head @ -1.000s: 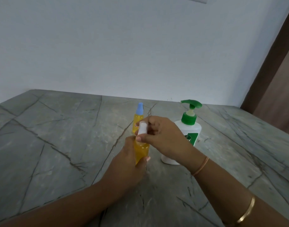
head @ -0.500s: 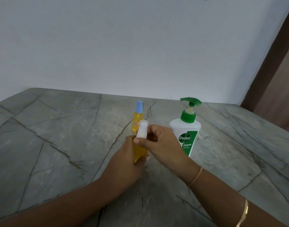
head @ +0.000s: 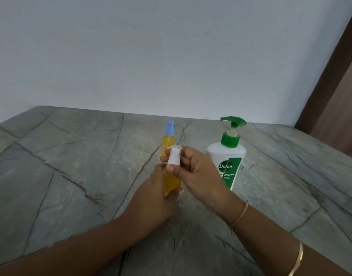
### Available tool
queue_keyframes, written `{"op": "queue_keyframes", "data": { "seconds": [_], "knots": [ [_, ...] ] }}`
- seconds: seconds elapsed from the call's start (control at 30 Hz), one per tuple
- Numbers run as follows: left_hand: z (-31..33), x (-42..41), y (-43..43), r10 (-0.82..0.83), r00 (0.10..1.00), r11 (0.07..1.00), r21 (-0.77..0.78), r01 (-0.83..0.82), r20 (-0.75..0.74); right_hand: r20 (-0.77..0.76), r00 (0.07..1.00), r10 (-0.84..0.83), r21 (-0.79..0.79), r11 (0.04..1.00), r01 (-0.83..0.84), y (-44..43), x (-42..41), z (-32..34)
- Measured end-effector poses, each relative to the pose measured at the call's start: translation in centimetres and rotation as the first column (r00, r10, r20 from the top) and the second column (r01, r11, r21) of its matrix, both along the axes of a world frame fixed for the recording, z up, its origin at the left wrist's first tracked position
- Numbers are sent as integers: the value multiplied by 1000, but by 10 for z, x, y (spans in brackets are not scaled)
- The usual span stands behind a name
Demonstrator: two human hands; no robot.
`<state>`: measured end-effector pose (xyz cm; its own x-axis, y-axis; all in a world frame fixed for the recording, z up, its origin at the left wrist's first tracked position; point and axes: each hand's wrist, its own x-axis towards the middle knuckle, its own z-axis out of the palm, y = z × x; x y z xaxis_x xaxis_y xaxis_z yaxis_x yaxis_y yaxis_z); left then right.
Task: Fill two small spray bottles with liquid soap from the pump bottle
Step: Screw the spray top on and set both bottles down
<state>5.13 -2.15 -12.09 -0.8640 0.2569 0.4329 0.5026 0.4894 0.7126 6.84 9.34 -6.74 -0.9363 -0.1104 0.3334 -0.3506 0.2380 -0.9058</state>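
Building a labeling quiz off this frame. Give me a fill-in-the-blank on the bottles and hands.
1. The left hand holds a spray bottle filled with ___ liquid.
2. The right hand pinches that bottle's ___ cap.
3. The other spray bottle, standing behind it, has a ___ top.
4. The Dettol pump bottle has a ___ pump head.
Missing: yellow; white; blue; green.

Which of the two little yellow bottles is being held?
The white-capped spray bottle: the left hand grips its body and the right hand pinches its cap. The blue-capped spray bottle stands alone on the table behind it.
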Motion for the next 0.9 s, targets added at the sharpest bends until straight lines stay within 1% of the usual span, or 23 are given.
{"op": "queue_keyframes", "data": {
  "seconds": [0.07,0.13,0.2,0.3,0.37,0.43,0.5,0.6,0.67,0.7,0.77,0.83,0.87,0.9],
  "knots": [
    [-3,-1,2,-28,1000,1000,14,28,13,-58,993,-99,35,994,101,-6,0,-6],
    [-3,0,3,-4,997,999,48,1,77,-70,988,-137,42,989,140,-8,-1,-8],
    [-1,1,2,1,998,999,33,-4,70,-16,997,-77,16,997,77,-4,-2,-5],
    [7,1,-3,-60,997,998,-3,60,50,113,985,128,-39,991,-124,5,-2,2],
    [10,-3,-6,-99,992,995,-9,100,75,117,978,170,-34,985,-167,7,-2,5],
    [11,-6,-8,-108,988,993,-29,112,110,79,991,105,3,994,-105,6,-2,5],
    [12,-5,-7,-89,987,996,-14,91,135,13,1000,-26,97,995,25,1,-3,0],
    [13,-6,-4,-79,983,997,36,74,166,-100,971,-216,199,952,232,-10,-1,-9],
    [14,-7,-5,-99,975,995,35,94,199,-135,955,-264,220,932,289,-14,0,-11],
    [16,-7,-6,-127,968,992,47,119,217,-120,959,-258,222,934,279,-13,0,-11],
    [17,-10,-11,-191,953,981,68,180,235,-21,981,-193,200,961,193,-6,-2,-3],
    [20,-10,-16,-212,945,977,44,208,247,124,990,-59,100,994,47,3,-2,6],
    [22,-11,-17,-208,945,978,30,207,255,167,986,13,51,998,-22,6,-1,10],
    [23,-11,-18,-204,944,979,29,204,259,176,982,66,28,997,-72,9,-1,12]
  ]
}}
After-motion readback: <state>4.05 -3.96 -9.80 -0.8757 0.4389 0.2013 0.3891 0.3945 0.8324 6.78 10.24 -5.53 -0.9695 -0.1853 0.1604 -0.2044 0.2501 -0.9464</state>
